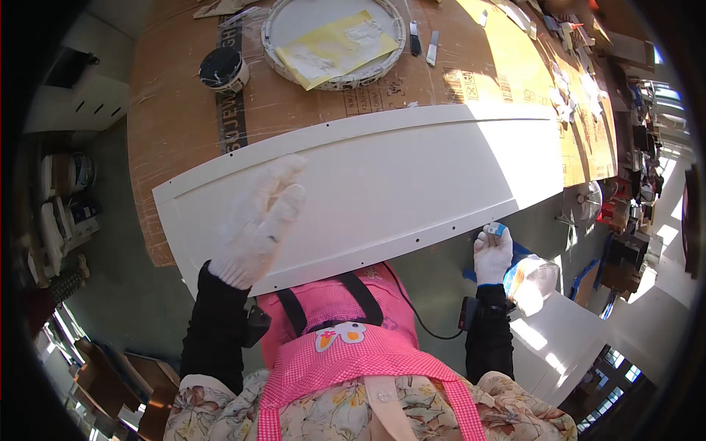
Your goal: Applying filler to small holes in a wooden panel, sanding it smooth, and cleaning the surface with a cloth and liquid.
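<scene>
Pinching a small blue-and-white block, the white-gloved right hand hangs nearest, the white-gloved left hand, thumb parted, over a long white rectangular panel, evenly surfaced though glare may hide unfinished patches, atop brown cardboard.

From head height, the view is directed steeply downward through a wide fisheye; the white panel is centred, the counter is framed toward 12 o'clock, the pink apron is caught close at 6 o'clock.
</scene>
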A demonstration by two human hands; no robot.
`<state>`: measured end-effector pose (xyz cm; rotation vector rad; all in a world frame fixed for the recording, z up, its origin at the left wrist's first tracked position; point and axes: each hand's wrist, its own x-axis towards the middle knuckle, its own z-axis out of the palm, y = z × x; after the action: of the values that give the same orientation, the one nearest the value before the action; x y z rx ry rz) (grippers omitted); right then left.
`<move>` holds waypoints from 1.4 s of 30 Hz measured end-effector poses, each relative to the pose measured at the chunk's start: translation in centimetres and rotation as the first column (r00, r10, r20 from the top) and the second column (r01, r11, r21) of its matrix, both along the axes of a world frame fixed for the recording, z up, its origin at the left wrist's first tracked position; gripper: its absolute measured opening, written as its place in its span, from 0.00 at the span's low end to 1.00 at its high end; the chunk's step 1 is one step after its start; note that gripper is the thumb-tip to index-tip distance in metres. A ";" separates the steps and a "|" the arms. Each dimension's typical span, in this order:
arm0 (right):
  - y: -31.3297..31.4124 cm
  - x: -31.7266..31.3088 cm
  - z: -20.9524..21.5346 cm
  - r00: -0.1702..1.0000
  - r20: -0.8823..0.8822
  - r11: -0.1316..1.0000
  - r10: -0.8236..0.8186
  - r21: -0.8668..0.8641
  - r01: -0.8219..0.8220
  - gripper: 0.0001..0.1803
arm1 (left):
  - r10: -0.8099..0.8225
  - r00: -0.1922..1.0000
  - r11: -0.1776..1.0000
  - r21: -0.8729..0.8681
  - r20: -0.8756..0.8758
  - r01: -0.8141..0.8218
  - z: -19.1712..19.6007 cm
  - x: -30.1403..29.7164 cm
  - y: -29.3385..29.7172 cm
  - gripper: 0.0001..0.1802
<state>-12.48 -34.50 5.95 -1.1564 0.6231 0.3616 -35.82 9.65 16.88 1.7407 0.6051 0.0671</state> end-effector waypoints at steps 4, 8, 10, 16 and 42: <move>-4.0 0.2 0.4 0.967 -0.241 0.993 0.087 0.093 -0.066 0.17 | 0.022 0.999 0.782 0.624 -0.032 0.002 -7.8 15.2 -3.8 0.33; -2.3 -0.2 0.1 0.820 -0.195 0.772 0.539 0.505 -0.387 0.16 | 0.170 0.860 0.673 0.694 -0.481 0.255 -11.2 23.3 -4.4 0.36; -0.6 -0.1 -0.1 0.787 -0.193 0.723 0.586 0.562 -0.401 0.16 | 0.185 0.833 0.733 0.638 -0.522 0.237 -11.5 24.6 -4.6 0.40; 2.6 0.2 -1.1 0.793 -0.309 0.730 0.525 0.642 -0.233 0.10 | 0.026 0.770 0.768 0.506 -0.638 0.393 -9.1 24.4 -4.5 0.51; 7.4 -8.7 12.9 0.485 0.392 0.308 0.782 0.434 -0.847 0.13 | -0.178 0.978 0.351 0.935 0.111 -0.043 3.3 4.9 -13.5 0.09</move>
<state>-21.18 -27.10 18.89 -0.7753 -0.2867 1.2932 -30.88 -3.86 20.13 2.8655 0.3184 0.6535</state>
